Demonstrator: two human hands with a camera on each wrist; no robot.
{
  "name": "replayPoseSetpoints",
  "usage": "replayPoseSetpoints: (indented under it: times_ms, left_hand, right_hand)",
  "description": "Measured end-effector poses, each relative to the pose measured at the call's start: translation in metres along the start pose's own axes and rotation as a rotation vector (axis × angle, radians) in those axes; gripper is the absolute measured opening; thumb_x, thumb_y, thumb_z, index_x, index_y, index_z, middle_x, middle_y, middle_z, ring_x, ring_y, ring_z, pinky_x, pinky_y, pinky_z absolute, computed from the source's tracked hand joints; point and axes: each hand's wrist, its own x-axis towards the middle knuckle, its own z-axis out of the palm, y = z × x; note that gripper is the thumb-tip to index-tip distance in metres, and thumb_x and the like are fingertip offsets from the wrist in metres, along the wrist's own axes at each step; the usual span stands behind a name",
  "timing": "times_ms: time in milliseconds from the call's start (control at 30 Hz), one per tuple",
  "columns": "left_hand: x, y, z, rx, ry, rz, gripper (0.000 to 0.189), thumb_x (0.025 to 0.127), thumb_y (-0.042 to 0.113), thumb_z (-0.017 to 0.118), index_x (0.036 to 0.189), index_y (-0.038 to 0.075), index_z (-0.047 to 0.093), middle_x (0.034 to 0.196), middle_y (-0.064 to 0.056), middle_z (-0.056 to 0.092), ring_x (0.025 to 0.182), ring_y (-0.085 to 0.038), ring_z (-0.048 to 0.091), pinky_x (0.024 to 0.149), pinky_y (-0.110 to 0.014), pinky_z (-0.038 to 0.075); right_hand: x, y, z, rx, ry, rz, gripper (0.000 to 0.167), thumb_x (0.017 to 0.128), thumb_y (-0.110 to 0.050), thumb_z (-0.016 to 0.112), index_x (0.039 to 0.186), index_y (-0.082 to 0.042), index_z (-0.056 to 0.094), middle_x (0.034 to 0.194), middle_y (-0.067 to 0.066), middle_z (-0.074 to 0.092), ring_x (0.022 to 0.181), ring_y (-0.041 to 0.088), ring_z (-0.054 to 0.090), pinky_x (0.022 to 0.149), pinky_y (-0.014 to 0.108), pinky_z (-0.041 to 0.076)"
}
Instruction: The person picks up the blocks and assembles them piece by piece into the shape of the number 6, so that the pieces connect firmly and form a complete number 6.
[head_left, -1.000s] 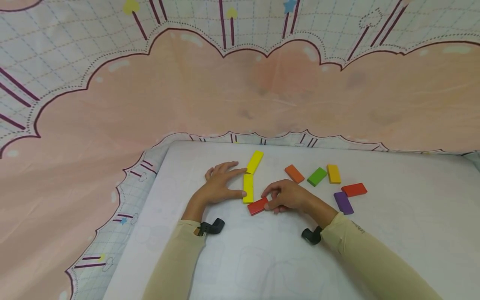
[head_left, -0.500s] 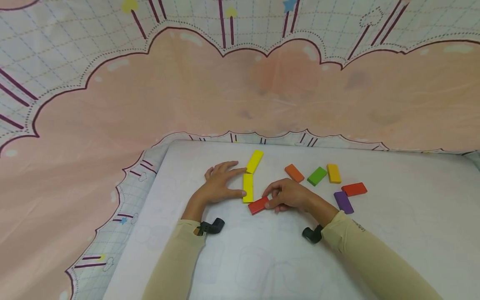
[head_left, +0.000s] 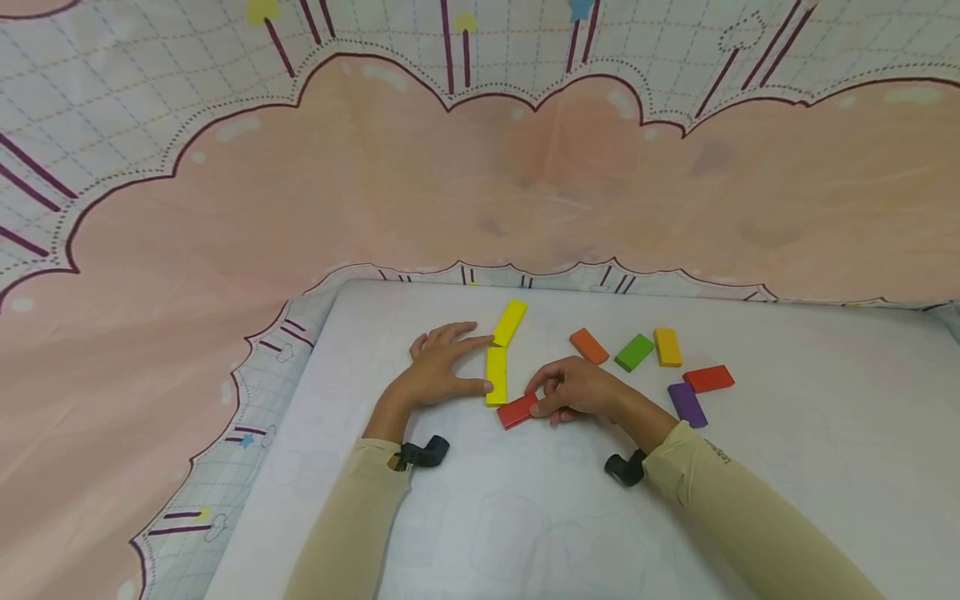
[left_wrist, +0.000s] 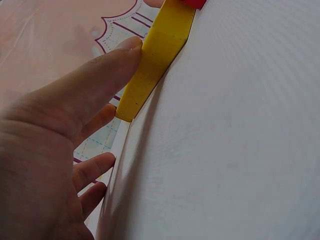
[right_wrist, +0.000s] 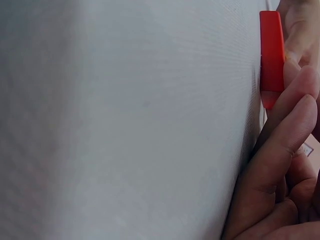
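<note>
Two yellow blocks lie end to end at an angle: the far yellow block (head_left: 511, 322) and the near yellow block (head_left: 497, 371). My left hand (head_left: 435, 367) rests beside them, thumb and index finger extended. Its thumb touches the near block's left side, and the index fingertip is where the two blocks meet. In the left wrist view the thumb lies against the yellow block (left_wrist: 157, 55). Below them a red block (head_left: 515, 412) lies slanted, its upper left edge at the yellow block's near end. My right hand (head_left: 581, 392) pinches its right end between thumb and index finger.
To the right lie an orange block (head_left: 589, 347), a green block (head_left: 634, 353) and an amber block (head_left: 667, 347). Farther right, a second red block (head_left: 708, 379) touches a purple block (head_left: 687, 406). All are on the white tabletop (head_left: 525, 533), with a patterned cloth (head_left: 480, 192) behind.
The red block and my right hand have shifted very slightly to the right. My left hand and the yellow blocks stay in place.
</note>
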Motion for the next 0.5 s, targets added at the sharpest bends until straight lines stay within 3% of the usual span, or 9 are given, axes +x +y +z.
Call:
replayPoseSetpoints:
  times_ms: [500]
  left_hand:
    - [0.0011, 0.0006, 0.0010, 0.010, -0.003, 0.000, 0.076, 0.082, 0.055, 0.078, 0.150, 0.037, 0.051, 0.166, -0.002, 0.032, 0.152, -0.035, 0.022, 0.118, -0.070, 0.005]
  right_hand:
    - [0.0022, 0.0027, -0.0031, 0.041, -0.021, 0.005, 0.039, 0.081, -0.019, 0.088, 0.117, -0.018, 0.074, 0.085, 0.004, 0.055, 0.059, 0.016, 0.060, 0.060, 0.018, 0.053]
